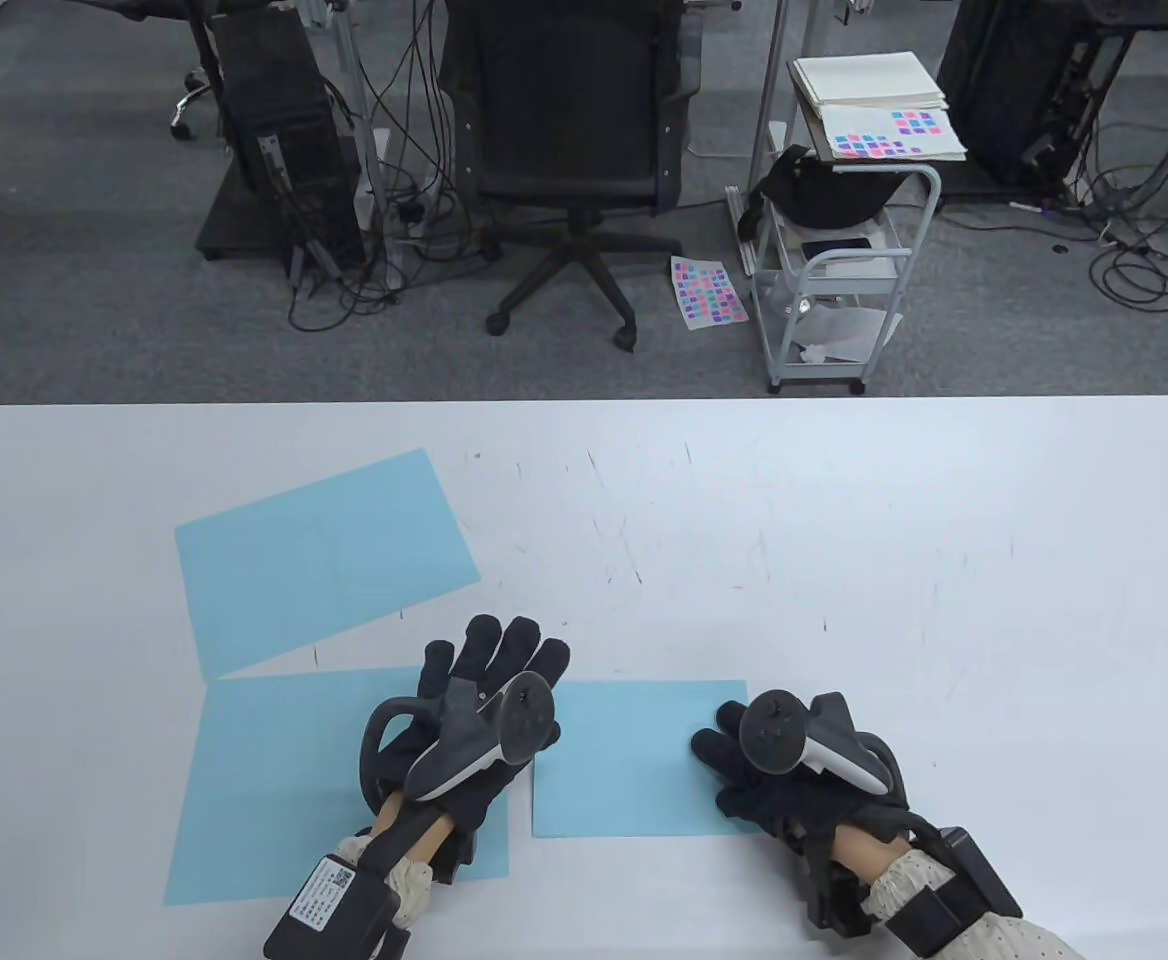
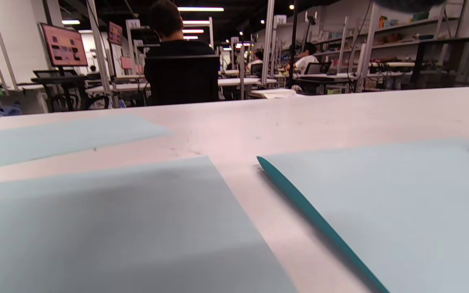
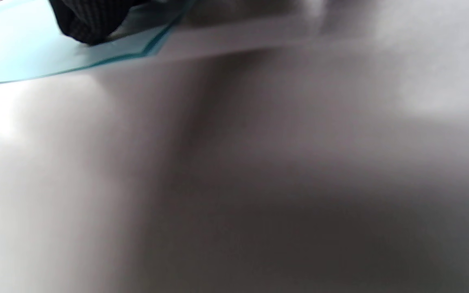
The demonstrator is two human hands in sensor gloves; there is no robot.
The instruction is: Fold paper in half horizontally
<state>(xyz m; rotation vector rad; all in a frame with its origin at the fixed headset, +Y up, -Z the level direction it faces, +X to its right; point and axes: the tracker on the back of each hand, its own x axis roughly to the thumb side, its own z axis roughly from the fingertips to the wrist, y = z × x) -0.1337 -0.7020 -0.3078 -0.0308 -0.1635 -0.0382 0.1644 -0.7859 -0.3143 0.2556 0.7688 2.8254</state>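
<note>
Flat, both hands press folded paper.

Left hand and right hand flat, fingers spread

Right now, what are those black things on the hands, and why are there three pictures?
Those are a person's two hands in black gloves. The left hand and right hand each have a tracker strapped on the back; the fingers do not hold it. One camera looks down at the white table; the other two sit on the wrists, low and close. Three light blue papers lie there: a tilted sheet, a near-left sheet under the left hand, and a smaller, already folded paper. The right hand rests on that paper's right edge. The right wrist view shows two layers there.
</note>
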